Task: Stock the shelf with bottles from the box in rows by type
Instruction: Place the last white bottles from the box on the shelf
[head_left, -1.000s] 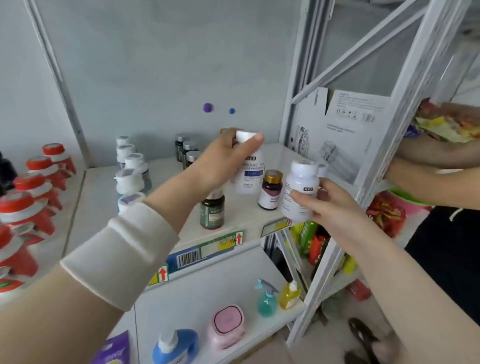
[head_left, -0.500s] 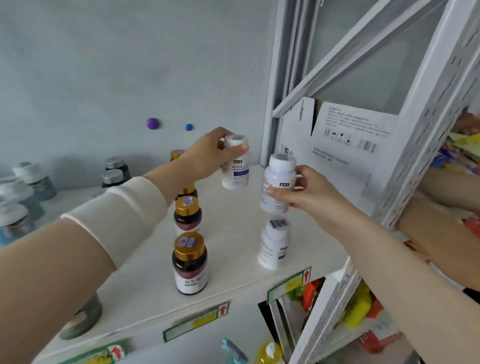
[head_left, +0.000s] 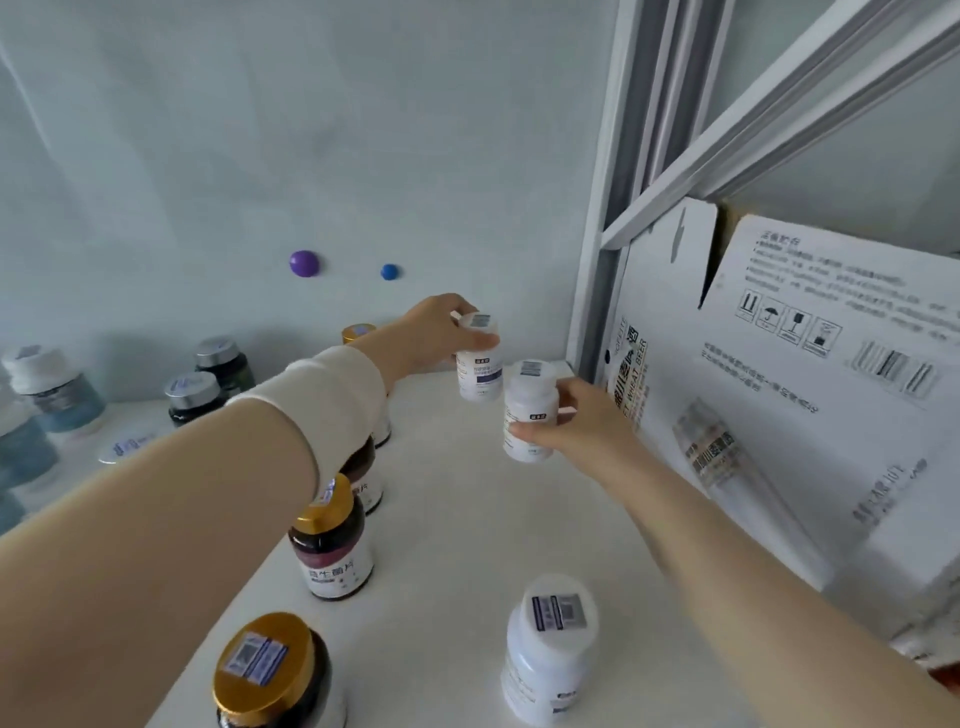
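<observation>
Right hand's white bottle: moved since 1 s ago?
Yes: right hand carried the white bottle from the front edge of the shelf back toward the rear post.

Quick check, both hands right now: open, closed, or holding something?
Left hand: closed on the blue-labelled white bottle, gripped near its cap.
Right hand: closed round the second white bottle.
</observation>
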